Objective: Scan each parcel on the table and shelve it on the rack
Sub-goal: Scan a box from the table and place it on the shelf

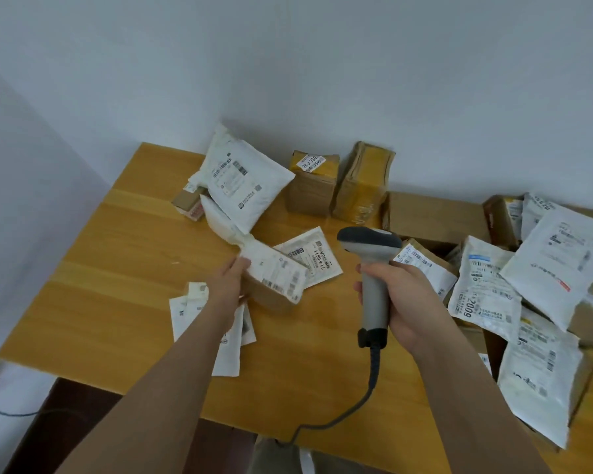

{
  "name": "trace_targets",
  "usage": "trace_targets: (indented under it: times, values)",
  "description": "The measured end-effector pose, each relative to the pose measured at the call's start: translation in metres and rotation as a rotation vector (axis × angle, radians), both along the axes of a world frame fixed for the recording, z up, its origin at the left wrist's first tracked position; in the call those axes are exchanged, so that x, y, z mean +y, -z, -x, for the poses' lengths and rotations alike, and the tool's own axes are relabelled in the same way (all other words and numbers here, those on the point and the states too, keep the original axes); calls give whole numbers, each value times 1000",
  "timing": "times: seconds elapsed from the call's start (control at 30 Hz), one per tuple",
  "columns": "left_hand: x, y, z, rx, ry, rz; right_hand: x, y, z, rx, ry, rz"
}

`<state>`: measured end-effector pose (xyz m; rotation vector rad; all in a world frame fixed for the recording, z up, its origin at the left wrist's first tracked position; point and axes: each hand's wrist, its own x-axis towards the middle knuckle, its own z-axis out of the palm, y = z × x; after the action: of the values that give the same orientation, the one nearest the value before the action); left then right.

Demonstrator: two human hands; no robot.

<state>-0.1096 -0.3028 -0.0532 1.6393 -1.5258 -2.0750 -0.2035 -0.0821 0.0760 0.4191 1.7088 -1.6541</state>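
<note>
My right hand (406,302) grips the handle of a grey corded barcode scanner (372,265), its dark head pointing left toward the table's middle. My left hand (230,282) holds the left end of a small brown cardboard parcel (274,282) with a white label on top, tilted above the wooden table (117,268). A flat white mailer marked 716.6611 (314,260) lies just behind that parcel. The rack is out of view.
White mailers (243,179) and brown boxes (310,186) stand along the wall at the back. A heap of white bags and boxes (528,285) covers the table's right side. Flat white envelopes (185,309) lie under my left forearm. The scanner cable (356,405) runs off the front edge.
</note>
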Motion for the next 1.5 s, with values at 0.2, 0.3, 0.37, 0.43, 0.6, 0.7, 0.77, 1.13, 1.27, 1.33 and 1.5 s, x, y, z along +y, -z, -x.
trace_targets:
  times: [0.2,0.3,0.37,0.43,0.6,0.7,0.77,1.13,1.27,1.33,1.5]
  values:
    - [20,9,-7,-45,236,-81,12,2,-1,-7,-31,7]
    - [33,18,-6,-139,308,77,18,7,-4,-24,-53,0]
    - [41,23,-8,-169,331,49,23,10,-7,-30,-54,1]
    - [47,28,-12,-183,263,53,28,13,-8,-36,-50,-3]
    - [72,44,-24,-233,40,30,36,14,-10,-41,-37,0]
    - [79,44,-23,-386,171,219,39,13,-10,-31,-46,-7]
    - [73,39,-21,-376,294,477,42,14,-11,-26,-60,-28]
    - [108,38,0,-224,271,51,42,11,-26,0,-206,-54]
    - [122,37,6,-245,188,-6,44,5,-28,43,-293,-92]
    - [121,39,7,-236,199,26,46,0,-28,69,-365,-101]
    - [117,40,8,-265,278,84,42,-15,-28,166,-505,-120]
